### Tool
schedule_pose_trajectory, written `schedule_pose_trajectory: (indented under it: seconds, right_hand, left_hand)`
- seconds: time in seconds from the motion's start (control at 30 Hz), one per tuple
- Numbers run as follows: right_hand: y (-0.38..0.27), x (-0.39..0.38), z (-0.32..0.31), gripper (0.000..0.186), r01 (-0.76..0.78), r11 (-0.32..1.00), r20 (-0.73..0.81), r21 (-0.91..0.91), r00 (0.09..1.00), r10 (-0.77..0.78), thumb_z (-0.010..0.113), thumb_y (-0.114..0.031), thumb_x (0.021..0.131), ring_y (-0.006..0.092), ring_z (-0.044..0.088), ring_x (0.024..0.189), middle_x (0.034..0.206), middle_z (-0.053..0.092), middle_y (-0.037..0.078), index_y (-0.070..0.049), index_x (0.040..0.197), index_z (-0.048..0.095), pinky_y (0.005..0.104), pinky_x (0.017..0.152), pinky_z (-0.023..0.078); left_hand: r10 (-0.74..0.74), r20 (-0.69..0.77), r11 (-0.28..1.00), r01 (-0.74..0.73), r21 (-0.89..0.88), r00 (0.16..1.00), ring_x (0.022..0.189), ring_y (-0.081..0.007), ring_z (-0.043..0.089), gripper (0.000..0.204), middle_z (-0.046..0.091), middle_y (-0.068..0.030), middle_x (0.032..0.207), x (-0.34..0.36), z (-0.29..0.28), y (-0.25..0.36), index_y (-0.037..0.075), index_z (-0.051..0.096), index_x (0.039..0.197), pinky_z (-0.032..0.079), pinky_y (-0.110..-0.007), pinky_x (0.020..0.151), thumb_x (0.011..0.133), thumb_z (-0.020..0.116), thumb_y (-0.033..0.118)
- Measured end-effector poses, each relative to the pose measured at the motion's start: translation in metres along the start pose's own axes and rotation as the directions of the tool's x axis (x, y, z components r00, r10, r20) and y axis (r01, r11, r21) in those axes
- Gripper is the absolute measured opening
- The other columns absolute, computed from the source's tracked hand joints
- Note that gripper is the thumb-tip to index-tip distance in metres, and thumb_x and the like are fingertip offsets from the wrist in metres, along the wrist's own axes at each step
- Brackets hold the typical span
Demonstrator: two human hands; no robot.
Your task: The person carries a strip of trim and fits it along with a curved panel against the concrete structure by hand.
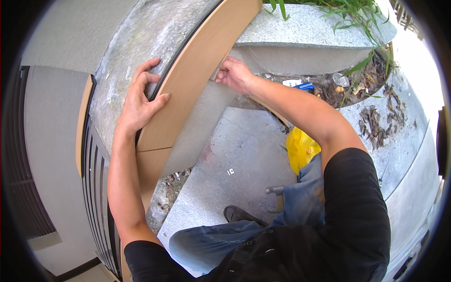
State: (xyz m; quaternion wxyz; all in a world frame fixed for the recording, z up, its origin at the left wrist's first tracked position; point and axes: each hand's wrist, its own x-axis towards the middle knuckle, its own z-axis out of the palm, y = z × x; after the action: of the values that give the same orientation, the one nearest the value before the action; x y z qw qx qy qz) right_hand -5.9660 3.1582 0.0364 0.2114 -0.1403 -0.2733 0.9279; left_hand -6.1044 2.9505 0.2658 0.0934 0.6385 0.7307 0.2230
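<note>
A long, curved wood-coloured board (188,70) with a dark back edge runs from the top of the view down towards my left forearm, against a rough grey wall top (124,56). My left hand (138,101) grips its upper edge, with the thumb on the face and the fingers bent over behind. At the board's opposite edge my right hand (236,75) is closed in a pinch. A small thin piece (215,74) shows by those fingertips; its kind is unclear. A seam (154,150) crosses the board below my left hand.
Below lies a grey stone slab (230,150) with my shoe (242,215) on it. A yellow plastic bag (300,148) sits by my right knee. Dead leaves and a blue object (306,86) lie in a trough beyond, under a stone ledge (305,28) with green plants (357,16).
</note>
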Motion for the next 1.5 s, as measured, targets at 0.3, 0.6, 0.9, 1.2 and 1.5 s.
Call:
schedule_pose_trajectory:
  seconds: [0.3, 0.6, 0.9, 1.2, 1.5]
  right_hand:
    - [0.0, -0.002, 0.007, 0.021, -0.017, 1.0, -0.045, -0.019, 0.999, 0.016, 0.05, -0.015, 0.102, 0.0131, 0.049, 0.06, 0.084, 0.053, 0.003, -0.008, 0.121, 0.052, 0.0387, 0.068, 0.055]
    - [0.019, -0.002, 0.004, 0.028, -0.009, 0.988, -0.092, -0.153, 0.996, -0.005, 0.054, -0.023, 0.106, 0.0156, 0.056, 0.06, 0.09, 0.056, 0.008, -0.004, 0.125, 0.046, 0.0383, 0.064, 0.058]
    - [0.031, -0.013, 0.022, 0.037, 0.015, 0.919, -0.208, -0.394, 0.972, -0.105, 0.044, -0.027, 0.11, 0.02, 0.062, 0.058, 0.085, 0.057, 0.013, 0.006, 0.128, 0.04, 0.0394, 0.062, 0.061]
    - [0.019, -0.015, 0.022, 0.034, 0.006, 0.94, -0.219, -0.342, 0.972, -0.086, 0.04, -0.035, 0.112, 0.017, 0.061, 0.059, 0.084, 0.062, 0.01, -0.005, 0.126, 0.045, 0.0397, 0.062, 0.061]
    - [0.018, -0.011, 0.02, 0.036, -0.049, 0.941, -0.174, -0.333, 0.985, -0.01, 0.04, -0.038, 0.112, 0.0151, 0.06, 0.062, 0.096, 0.061, 0.008, -0.007, 0.13, 0.046, 0.0369, 0.065, 0.06]
  left_hand:
    - [0.002, -0.007, 1.0, -0.002, -0.016, 1.0, 0.143, -0.0327, 0.043, 0.036, 0.047, -0.0153, 0.155, -0.001, 0.002, -0.001, 0.005, 0.055, 0.101, 0.032, -0.044, 0.118, 0.078, 0.078, 0.021]
    - [0.031, 0.002, 1.0, -0.031, -0.002, 1.0, 0.145, -0.0348, 0.041, 0.036, 0.045, -0.0184, 0.155, 0.001, 0.003, -0.007, 0.005, 0.057, 0.102, 0.03, -0.045, 0.119, 0.08, 0.079, 0.023]
    - [0.027, 0.013, 0.999, -0.026, -0.029, 1.0, 0.148, -0.0351, 0.038, 0.038, 0.044, -0.0192, 0.156, 0.0, 0.002, -0.01, 0.005, 0.059, 0.102, 0.027, -0.046, 0.121, 0.081, 0.082, 0.026]
    - [0.02, 0.013, 0.999, -0.019, -0.03, 1.0, 0.148, -0.0353, 0.038, 0.038, 0.044, -0.0193, 0.156, 0.0, 0.003, -0.008, 0.004, 0.058, 0.102, 0.027, -0.046, 0.121, 0.081, 0.081, 0.026]
    - [0.018, -0.017, 0.999, -0.019, -0.026, 1.0, 0.144, -0.037, 0.043, 0.032, 0.048, -0.0178, 0.153, 0.001, 0.004, -0.007, 0.005, 0.06, 0.099, 0.034, -0.048, 0.118, 0.075, 0.079, 0.017]
